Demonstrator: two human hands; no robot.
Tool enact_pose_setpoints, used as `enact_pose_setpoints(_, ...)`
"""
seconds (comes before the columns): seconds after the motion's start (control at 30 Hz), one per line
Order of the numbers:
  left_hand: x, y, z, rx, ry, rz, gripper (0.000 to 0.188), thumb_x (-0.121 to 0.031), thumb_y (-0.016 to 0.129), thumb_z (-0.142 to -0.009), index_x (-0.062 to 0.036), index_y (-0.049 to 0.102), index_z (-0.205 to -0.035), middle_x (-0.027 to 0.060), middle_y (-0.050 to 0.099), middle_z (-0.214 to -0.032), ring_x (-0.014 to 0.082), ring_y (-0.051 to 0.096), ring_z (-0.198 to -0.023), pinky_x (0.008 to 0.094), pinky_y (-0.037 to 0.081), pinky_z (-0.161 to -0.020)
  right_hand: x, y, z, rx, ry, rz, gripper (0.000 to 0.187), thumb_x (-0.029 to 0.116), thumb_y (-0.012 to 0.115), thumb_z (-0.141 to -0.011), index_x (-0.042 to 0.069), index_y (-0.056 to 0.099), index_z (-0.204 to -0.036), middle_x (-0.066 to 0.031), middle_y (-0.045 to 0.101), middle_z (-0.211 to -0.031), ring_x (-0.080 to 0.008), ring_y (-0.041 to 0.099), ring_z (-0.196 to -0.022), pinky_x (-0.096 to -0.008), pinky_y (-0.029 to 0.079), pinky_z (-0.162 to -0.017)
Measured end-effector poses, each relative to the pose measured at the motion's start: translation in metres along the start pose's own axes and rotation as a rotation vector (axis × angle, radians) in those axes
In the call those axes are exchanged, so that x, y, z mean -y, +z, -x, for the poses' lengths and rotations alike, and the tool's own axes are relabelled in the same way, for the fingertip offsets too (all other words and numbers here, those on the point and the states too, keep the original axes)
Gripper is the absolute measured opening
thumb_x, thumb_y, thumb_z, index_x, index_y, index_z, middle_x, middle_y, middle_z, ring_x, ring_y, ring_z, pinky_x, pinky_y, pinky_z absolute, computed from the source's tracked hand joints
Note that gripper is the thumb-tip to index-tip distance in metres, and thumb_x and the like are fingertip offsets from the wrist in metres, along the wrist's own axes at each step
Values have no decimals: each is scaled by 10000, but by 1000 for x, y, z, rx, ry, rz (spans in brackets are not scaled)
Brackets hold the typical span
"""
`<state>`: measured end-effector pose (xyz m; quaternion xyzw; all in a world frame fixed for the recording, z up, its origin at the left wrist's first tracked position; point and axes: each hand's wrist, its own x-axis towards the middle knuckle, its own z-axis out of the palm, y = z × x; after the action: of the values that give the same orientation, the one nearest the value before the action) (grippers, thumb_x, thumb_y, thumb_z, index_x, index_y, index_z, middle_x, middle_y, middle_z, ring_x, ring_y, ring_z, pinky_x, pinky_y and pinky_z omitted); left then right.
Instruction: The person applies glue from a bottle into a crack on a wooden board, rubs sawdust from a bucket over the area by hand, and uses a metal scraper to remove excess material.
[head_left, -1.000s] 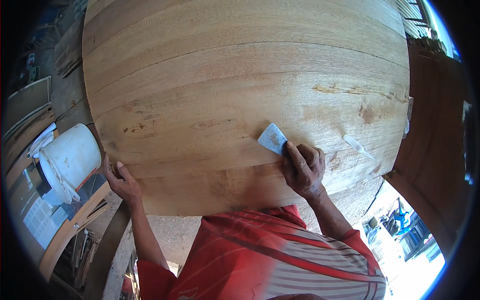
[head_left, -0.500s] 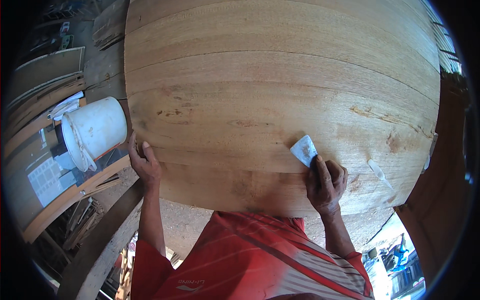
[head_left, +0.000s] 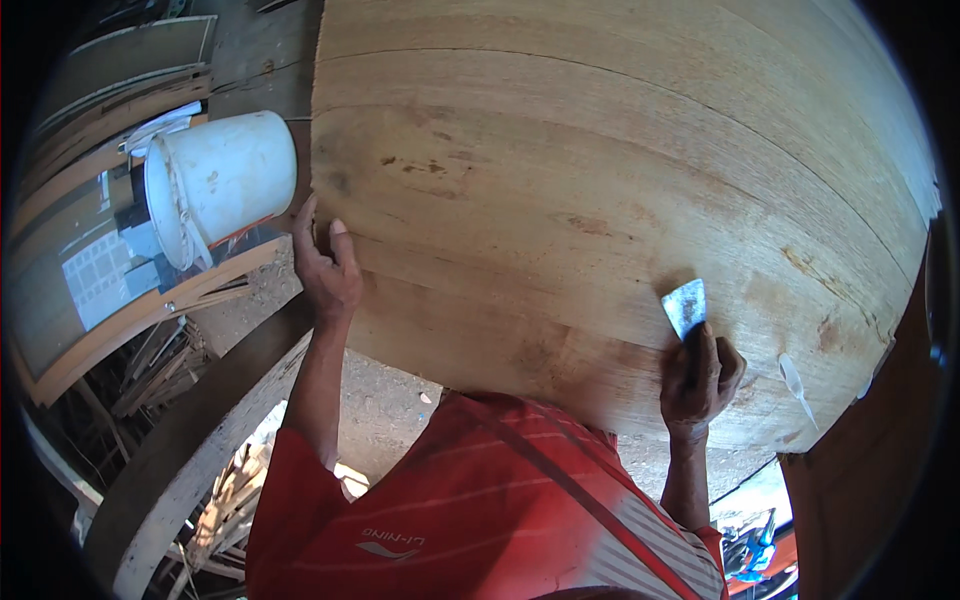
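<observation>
A broad panel of joined wooden boards [head_left: 520,180] stretches out in front of me, with dark knots and cracks in its grain. My left hand [head_left: 328,268] grips the panel's left edge, the thumb near the top face and the other fingers at the rim, partly hidden. In my right hand [head_left: 703,375] is a putty knife [head_left: 686,306], its pale, smeared blade flaring away from me against the wood near the front right. The fingers cover its grip. A white plastic spoon [head_left: 792,378] lies on the panel just right of that hand.
To the left, a whitish bucket [head_left: 225,170] lies on its side on a glass-paned wooden frame [head_left: 110,270]. A thick wooden beam [head_left: 200,440] slants by my left forearm. Scrap wood [head_left: 165,365] is piled lower left. Brown boarding [head_left: 850,460] stands at the right.
My view has turned, so the panel and bucket sit further right in the picture. The putty knife's blade is angled more upright. My left hand keeps to the panel's edge.
</observation>
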<state>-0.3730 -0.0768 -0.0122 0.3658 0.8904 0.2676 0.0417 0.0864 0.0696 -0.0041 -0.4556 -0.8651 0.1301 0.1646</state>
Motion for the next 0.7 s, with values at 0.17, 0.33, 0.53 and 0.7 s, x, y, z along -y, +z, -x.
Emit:
enact_pose_setpoints(0.17,-6,-4,0,18,94,-57,450,-111,596,-985,65,517,-1392,262,600,-1340,402,596,-1251,469,475,-1064,2,2,1,0,-45,69,495,112,751,-891,8,611,-1354,-154,603,-1112,-326,578,-993,-460,470,-853)
enact_pose_setpoints(0.33,-1,-6,0,7,78,-33,461,-101,621,-968,66,519,-1385,267,598,-1347,406,596,-1254,473,471,-1077,7,5,-5,-18,-78,105,494,59,725,-903,-15,581,-1369,-150,602,-1105,-323,574,-996,-450,455,-852)
enact_pose_setpoints(0.53,1,-12,-4,40,98,-8,480,-115,622,-980,74,497,-1403,269,578,-1377,418,580,-1276,474,466,-1085,11,13,-6,-61,-82,149,415,32,684,-943,-28,579,-1340,-174,628,-1124,-320,585,-1018,-444,460,-853)
enact_pose_setpoints(0.7,6,-14,6,20,30,142,473,-153,558,-1041,94,468,-1433,279,567,-1397,395,574,-1301,450,454,-1106,9,9,0,-61,-66,154,352,32,618,-985,-55,600,-1326,-232,639,-1204,-383,613,-1083,-479,509,-923)
